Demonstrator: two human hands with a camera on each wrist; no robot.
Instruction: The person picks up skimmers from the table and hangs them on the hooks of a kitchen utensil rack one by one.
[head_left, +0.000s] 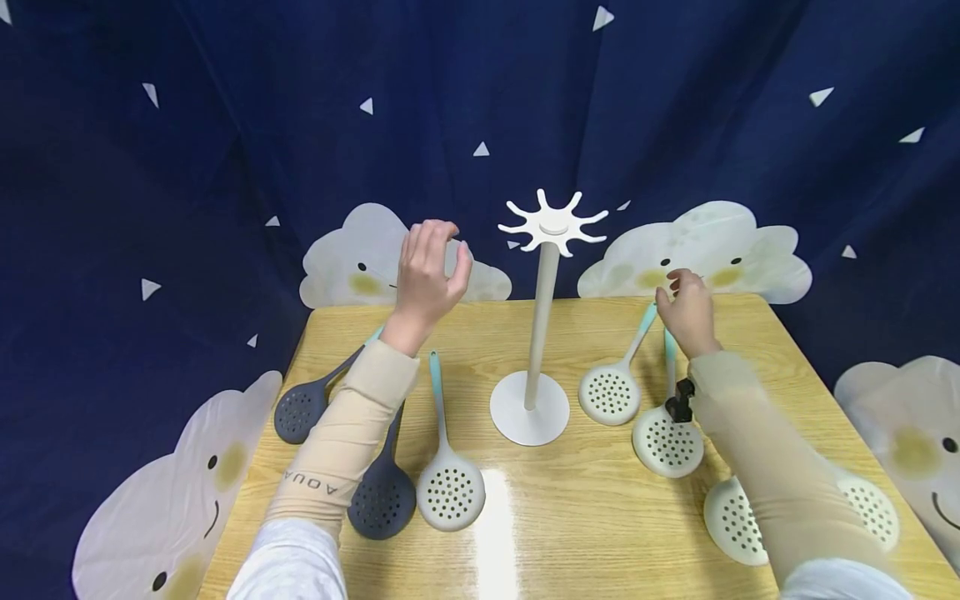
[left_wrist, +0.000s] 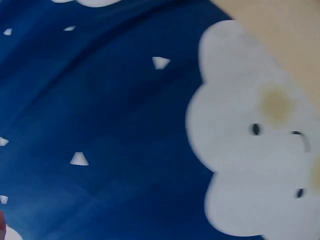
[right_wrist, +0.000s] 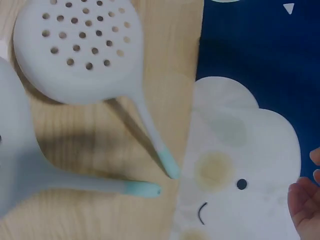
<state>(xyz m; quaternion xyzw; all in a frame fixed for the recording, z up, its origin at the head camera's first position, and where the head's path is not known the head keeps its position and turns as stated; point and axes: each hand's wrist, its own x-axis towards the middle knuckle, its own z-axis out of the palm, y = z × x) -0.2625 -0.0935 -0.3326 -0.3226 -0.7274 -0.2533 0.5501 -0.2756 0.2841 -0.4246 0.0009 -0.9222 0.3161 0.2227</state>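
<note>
My left hand (head_left: 429, 275) is raised left of a white stand (head_left: 546, 308), with bent fingers spread from the thumb and nothing held. Below its forearm lie two dark grey skimmers (head_left: 382, 498), beside a white skimmer (head_left: 450, 492) with a turquoise handle end. Over the table's far right part hovers my right hand (head_left: 688, 310), fingers loosely curled and holding nothing. Nearest to it are the handle ends of two white skimmers (head_left: 609, 393); in the right wrist view, the fingers (right_wrist: 302, 200) appear apart from these handles. The left wrist view shows mostly curtain.
Two more white skimmers (head_left: 735, 523) lie at the right, partly hidden by my right forearm. Everything rests on a wooden table (head_left: 585, 533). A dark blue curtain (head_left: 450, 100) with clouds and white shapes surrounds it. The stand's top (head_left: 553, 221) has several radiating hooks.
</note>
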